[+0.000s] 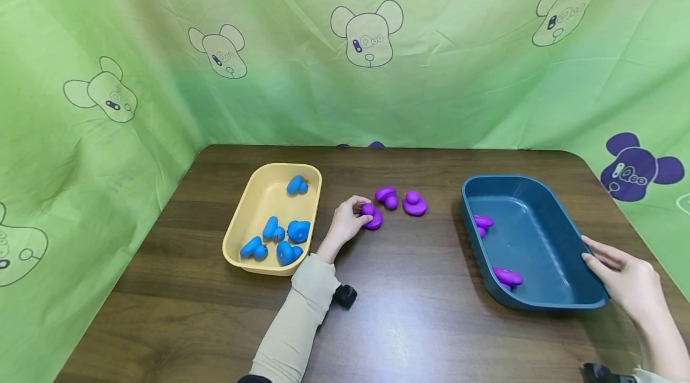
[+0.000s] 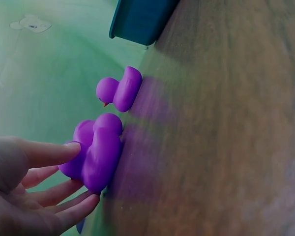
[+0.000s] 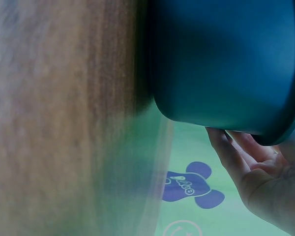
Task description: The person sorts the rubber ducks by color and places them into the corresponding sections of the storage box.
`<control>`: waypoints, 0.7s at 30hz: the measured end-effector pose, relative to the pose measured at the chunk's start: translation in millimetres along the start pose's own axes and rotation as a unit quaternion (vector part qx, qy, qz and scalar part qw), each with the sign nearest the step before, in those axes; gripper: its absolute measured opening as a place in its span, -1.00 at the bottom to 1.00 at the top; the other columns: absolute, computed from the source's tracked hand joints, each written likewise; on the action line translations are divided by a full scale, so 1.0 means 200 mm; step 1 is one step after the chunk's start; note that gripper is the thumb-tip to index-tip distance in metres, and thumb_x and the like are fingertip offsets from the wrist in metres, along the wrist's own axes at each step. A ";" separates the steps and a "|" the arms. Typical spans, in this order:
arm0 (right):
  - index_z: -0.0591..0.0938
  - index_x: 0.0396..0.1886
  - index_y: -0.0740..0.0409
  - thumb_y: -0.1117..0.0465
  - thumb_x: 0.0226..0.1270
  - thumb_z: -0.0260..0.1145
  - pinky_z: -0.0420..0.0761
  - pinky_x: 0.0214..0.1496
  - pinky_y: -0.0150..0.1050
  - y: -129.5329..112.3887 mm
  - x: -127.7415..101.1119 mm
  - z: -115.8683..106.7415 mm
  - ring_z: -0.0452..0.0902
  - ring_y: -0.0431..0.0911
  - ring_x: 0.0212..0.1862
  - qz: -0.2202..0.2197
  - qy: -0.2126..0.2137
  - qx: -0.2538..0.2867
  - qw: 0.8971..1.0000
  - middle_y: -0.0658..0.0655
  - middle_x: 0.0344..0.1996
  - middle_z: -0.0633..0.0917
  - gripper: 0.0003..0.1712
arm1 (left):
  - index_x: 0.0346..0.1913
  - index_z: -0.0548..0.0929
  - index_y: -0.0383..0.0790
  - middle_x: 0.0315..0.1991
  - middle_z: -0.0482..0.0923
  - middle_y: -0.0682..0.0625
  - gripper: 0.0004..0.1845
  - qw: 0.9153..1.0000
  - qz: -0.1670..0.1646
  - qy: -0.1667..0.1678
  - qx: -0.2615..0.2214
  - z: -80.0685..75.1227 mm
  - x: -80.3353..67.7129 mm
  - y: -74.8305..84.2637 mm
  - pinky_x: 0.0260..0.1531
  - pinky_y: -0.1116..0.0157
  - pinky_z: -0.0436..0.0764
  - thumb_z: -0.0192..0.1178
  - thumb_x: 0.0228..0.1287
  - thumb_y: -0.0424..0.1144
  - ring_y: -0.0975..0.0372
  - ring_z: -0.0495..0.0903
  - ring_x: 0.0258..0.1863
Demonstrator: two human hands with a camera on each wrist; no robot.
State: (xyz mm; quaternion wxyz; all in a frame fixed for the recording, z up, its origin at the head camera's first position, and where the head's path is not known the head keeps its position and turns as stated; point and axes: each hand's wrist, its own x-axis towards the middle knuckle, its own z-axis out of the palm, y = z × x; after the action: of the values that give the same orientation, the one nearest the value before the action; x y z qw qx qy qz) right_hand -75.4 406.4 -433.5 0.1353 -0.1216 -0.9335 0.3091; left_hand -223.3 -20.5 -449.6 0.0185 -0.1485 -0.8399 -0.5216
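My left hand [image 1: 349,218] pinches a purple toy duck [image 1: 374,221] between thumb and fingers, at the table surface. In the left wrist view the thumb overlaps that duck's head and the other fingers lie along its far side. Two more purple ducks [image 1: 387,196] [image 1: 415,205] sit just beyond it to the right. With my right hand [image 1: 628,278] I hold the right rim of a dark blue tub [image 1: 539,239]; the right wrist view has the fingers against its outer wall. Inside the tub, two purple ducks [image 1: 508,277] [image 1: 483,222] lie along the left wall, partly hidden by it.
A pale yellow tray [image 1: 259,197] left of my left hand holds several blue toy ducks [image 1: 298,231]. Both containers stand on a brown wooden table [image 1: 399,287]. Behind it hangs a green curtain [image 1: 291,95] with printed bear heads.
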 end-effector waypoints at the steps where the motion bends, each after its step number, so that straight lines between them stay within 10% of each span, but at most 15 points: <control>1: 0.44 0.10 -0.25 0.03 0.18 0.21 0.23 -0.52 -0.65 -0.02 0.00 0.00 0.08 -0.82 -0.43 0.000 -0.001 0.002 1.000 -0.76 -0.58 0.25 -0.55 | -0.18 0.53 -0.43 -0.21 0.57 -0.25 -0.73 1.000 0.002 0.000 0.000 0.00 0.00 0.01 -0.20 0.35 0.51 0.23 -0.04 -0.53 0.05 0.57 -0.21; 21: 0.44 0.11 -0.27 -0.05 0.15 0.22 0.22 -0.50 -0.65 -0.06 -0.02 -0.02 0.06 -0.79 -0.42 0.005 -0.006 -0.002 1.000 -0.71 -0.61 0.31 -0.53 | -0.17 0.57 -0.37 -0.22 0.59 -0.20 -0.69 0.999 0.017 -0.013 -0.037 0.06 0.03 0.16 -0.24 0.43 0.50 0.28 -0.07 -0.46 0.09 0.58 -0.24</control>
State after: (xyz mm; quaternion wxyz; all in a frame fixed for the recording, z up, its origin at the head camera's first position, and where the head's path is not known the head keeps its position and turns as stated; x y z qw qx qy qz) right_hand -72.8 398.7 -424.3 0.1280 -0.1252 -0.9341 0.3087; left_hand -219.6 4.7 -426.4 0.0111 -0.1701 -0.8174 -0.5502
